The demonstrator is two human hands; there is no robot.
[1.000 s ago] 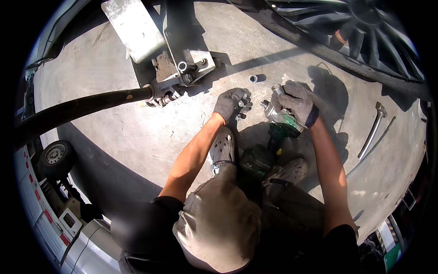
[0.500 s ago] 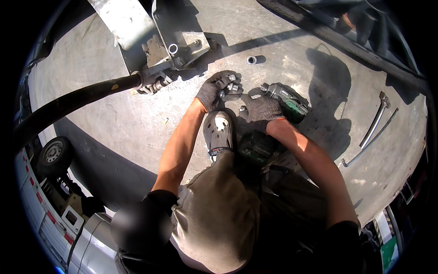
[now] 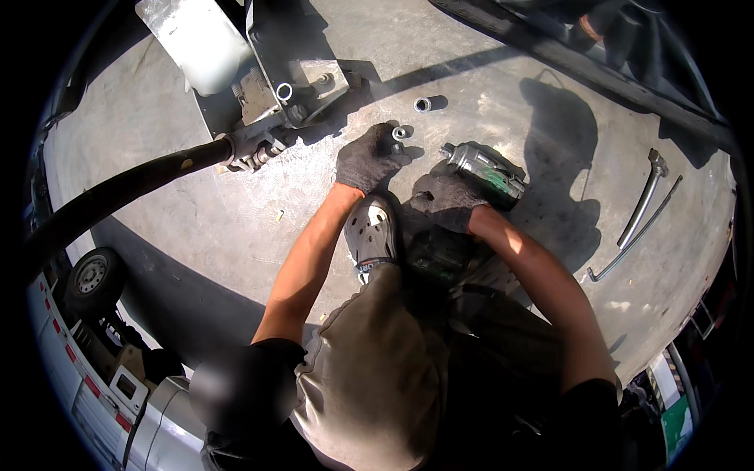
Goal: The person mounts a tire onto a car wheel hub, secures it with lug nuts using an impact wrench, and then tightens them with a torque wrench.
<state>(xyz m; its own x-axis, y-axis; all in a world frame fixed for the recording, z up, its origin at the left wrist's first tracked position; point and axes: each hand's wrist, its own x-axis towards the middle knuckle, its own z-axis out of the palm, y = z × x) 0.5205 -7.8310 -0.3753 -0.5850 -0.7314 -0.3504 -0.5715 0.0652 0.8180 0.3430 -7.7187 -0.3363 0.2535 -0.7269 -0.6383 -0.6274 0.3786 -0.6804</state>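
My left hand [image 3: 367,161], in a dark grey knit glove, is ahead of my shoe. Its thumb and fingers close around a small silver socket [image 3: 400,133]. To its right, my gloved right hand [image 3: 451,202] lies across the handle area of a green and black impact wrench [image 3: 488,171]. The right fingers are curled, and what they hold is hidden. The wrench lies on its side, its square drive pointing toward the left hand and its dark battery [image 3: 440,255] near my leg. Beyond both hands, another socket [image 3: 422,104] stands on the concrete.
A metal bracket assembly [image 3: 306,94] with a thick black hose or bar [image 3: 133,177] is at upper left. A hammer-like metal tool [image 3: 648,196] and a thin bent rod [image 3: 640,235] lie at right. My grey clog [image 3: 371,228] is between my arms; a wheel [image 3: 93,273] is far left.
The left hand has turned, and its socket now shows its round end. The right hand's fingers have curled in, hiding the shiny piece seen at their tips. The view has shifted slightly.
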